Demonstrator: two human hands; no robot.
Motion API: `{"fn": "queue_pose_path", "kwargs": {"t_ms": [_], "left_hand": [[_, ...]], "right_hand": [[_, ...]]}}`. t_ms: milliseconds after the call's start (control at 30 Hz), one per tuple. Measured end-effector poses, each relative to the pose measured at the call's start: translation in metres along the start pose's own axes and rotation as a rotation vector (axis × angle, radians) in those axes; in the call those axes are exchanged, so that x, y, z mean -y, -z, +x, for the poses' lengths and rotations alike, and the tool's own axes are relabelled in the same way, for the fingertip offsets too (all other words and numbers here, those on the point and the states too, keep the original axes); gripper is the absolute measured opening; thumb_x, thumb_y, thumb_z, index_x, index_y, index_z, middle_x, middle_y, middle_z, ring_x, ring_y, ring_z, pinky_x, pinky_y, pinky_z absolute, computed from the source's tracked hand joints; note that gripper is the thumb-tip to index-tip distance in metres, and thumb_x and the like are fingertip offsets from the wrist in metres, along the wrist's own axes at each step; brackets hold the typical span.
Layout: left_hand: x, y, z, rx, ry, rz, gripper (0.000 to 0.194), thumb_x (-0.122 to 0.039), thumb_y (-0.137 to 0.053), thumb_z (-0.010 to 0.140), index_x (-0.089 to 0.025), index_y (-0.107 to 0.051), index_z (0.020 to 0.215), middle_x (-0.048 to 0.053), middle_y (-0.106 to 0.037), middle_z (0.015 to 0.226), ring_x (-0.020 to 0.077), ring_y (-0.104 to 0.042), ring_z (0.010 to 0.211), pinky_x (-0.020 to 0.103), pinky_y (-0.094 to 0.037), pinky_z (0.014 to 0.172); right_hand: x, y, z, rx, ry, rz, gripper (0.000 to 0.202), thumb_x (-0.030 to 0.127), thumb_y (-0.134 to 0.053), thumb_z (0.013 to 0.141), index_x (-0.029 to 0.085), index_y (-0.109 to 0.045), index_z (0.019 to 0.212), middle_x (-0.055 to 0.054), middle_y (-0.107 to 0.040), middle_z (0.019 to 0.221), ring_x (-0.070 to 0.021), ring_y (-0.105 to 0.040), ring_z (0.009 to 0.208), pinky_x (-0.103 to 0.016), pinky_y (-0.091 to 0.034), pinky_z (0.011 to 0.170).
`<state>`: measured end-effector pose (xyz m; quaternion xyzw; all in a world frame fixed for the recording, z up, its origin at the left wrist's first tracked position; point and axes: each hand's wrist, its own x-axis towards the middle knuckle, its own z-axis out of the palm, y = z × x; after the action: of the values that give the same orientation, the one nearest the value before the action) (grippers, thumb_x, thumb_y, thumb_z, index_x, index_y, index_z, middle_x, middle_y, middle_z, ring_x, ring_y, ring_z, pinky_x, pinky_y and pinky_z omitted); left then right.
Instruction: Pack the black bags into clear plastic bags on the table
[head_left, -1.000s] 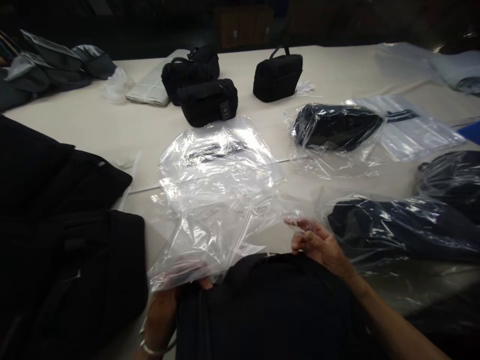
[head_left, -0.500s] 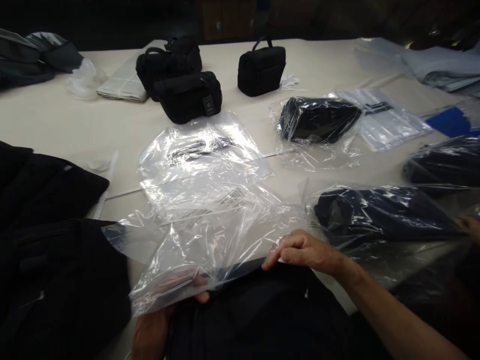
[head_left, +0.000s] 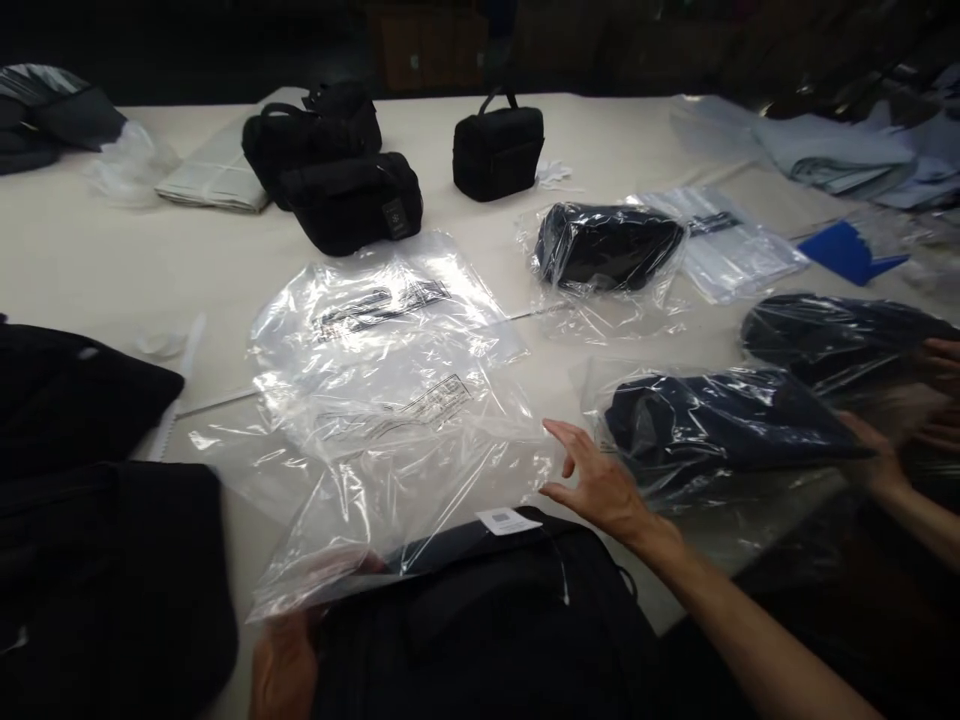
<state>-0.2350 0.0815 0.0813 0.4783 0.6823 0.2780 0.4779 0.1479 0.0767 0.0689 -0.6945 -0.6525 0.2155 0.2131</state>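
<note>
Right hand (head_left: 604, 493), fingers parted, hovers by a dark, rounded bag (head_left: 487, 640) (white tag (head_left: 508, 521) atop).

The pack (head_left: 480, 640) directly before me is nearly black, with a rounded top pointing away from me; its lower end runs out of view. A small white tag (head_left: 508, 521) lies across its top edge, and a thin pale thread trails down the front. The clear plastic (head_left: 420, 470) is creased and glossy, spreading out beyond the pack. Its near edge covers only the pack's upper left corner, over my left grip (head_left: 341, 570); the rest of the front is uncovered.
</note>
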Motion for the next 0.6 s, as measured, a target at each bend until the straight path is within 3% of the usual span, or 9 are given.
{"fn": "queue_pose_path", "kwargs": {"t_ms": [67,167,233,333,400,500,600], "left_hand": [[0.005,0.002,0.005,0.053,0.000,-0.092,0.069,-0.069,-0.025,0.090,-0.024,-0.077,0.093,0.006,-0.077,0.100,0.0294,-0.070,0.101,0.038,-0.056,0.095],[0.013,0.005,0.017,0.108,-0.032,-0.133,0.073,-0.077,-0.030,0.085,-0.022,-0.078,0.085,0.009,-0.077,0.101,0.0308,-0.072,0.097,0.038,-0.059,0.090],[0.014,0.005,0.026,0.115,-0.025,-0.101,0.077,-0.082,-0.032,0.080,-0.020,-0.078,0.083,0.011,-0.078,0.096,0.0313,-0.074,0.090,0.040,-0.061,0.086],[0.013,0.007,0.037,0.053,0.022,-0.027,0.083,-0.086,-0.029,0.077,-0.017,-0.075,0.086,0.013,-0.078,0.084,0.0315,-0.075,0.081,0.045,-0.061,0.085],[0.015,0.008,0.040,0.011,0.042,0.019,0.082,-0.086,-0.030,0.077,-0.016,-0.073,0.085,0.012,-0.078,0.082,0.0316,-0.075,0.077,0.048,-0.061,0.083],[0.028,0.010,0.037,-0.009,0.044,0.073,0.078,-0.083,-0.032,0.079,-0.018,-0.073,0.084,0.010,-0.078,0.080,0.0303,-0.075,0.076,0.046,-0.061,0.083],[0.045,0.012,0.025,0.050,-0.019,0.124,0.071,-0.079,-0.033,0.082,-0.022,-0.075,0.085,0.006,-0.079,0.086,0.0280,-0.075,0.084,0.039,-0.061,0.084]], "right_hand": [[0.001,-0.009,0.008,0.072,0.011,-0.070,0.084,0.031,-0.075,0.074,0.030,-0.035,0.148,-0.008,-0.047,0.146,-0.0208,-0.068,0.084,-0.037,-0.060,0.072],[0.000,-0.019,0.020,0.054,0.021,-0.016,0.047,0.036,-0.063,0.084,0.026,-0.059,0.130,-0.005,-0.065,0.127,-0.0278,-0.065,0.108,-0.042,-0.057,0.087],[-0.002,-0.020,0.028,-0.001,-0.100,0.145,0.030,0.037,-0.053,0.090,0.024,-0.070,0.111,-0.005,-0.073,0.106,-0.0243,-0.070,0.092,-0.040,-0.058,0.085],[-0.003,-0.016,0.037,-0.097,-0.417,0.504,0.029,0.039,-0.058,0.084,0.021,-0.072,0.101,-0.003,-0.074,0.086,-0.0177,-0.069,0.060,-0.031,-0.060,0.062],[-0.005,-0.012,0.039,-0.150,-0.521,0.650,0.029,0.041,-0.062,0.078,0.018,-0.072,0.092,-0.002,-0.072,0.074,-0.0174,-0.068,0.057,-0.028,-0.058,0.055],[-0.012,-0.008,0.030,-0.182,-0.558,0.641,0.028,0.045,-0.065,0.076,0.017,-0.070,0.081,0.000,-0.067,0.062,-0.0181,-0.067,0.057,-0.028,-0.058,0.055],[-0.016,-0.012,0.010,-0.148,-0.624,0.679,0.032,0.049,-0.070,0.071,0.018,-0.071,0.077,-0.002,-0.071,0.067,-0.0217,-0.070,0.063,-0.033,-0.060,0.063]]}}
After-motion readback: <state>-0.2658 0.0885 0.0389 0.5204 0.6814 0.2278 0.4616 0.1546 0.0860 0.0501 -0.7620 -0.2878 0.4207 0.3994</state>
